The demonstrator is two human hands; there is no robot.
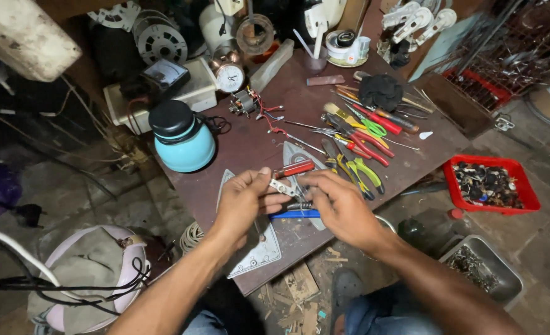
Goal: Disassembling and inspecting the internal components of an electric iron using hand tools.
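Metal part (285, 187) pinched between both hands' fingers (269, 183)

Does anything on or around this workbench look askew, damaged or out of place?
Yes. A flat iron soleplate lies stripped from its body and juts past the table's front edge, under the left hand. A small motor sits bare, its red wires loose. Both hands, the right hand included, pinch a small metal part.

You are sitting in a cluttered repair workshop: red-handled pliers (367, 144) and screwdrivers are lying across a worn brown wooden workbench (244, 146) beside a red plastic tray of scrap parts (491, 183).
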